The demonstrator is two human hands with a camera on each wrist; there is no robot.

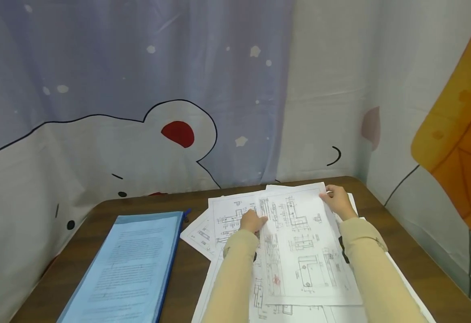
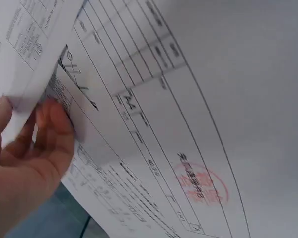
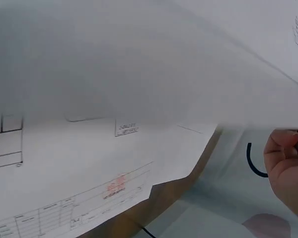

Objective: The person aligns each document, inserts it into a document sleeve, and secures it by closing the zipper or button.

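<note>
A white sheet with technical drawings (image 1: 300,242) is lifted over a pile of similar drawings (image 1: 223,215) on the brown table (image 1: 191,264). My left hand (image 1: 253,220) pinches the sheet's left edge near its top. In the left wrist view the left hand (image 2: 30,148) has its fingers curled under the paper (image 2: 188,99), which carries a red stamp (image 2: 201,183). At the sheet's far right corner my right hand (image 1: 337,199) grips it. In the right wrist view the right hand (image 3: 288,163) curls at the raised sheet's (image 3: 139,64) edge, above another stamped drawing (image 3: 89,178).
A blue transparent folder (image 1: 134,264) with a printed page inside lies on the left half of the table. A cartoon-printed cloth (image 1: 138,134) hangs close behind the table, and an orange-patterned cloth (image 1: 465,148) hangs at the right. Loose drawings spread past the table's front edge.
</note>
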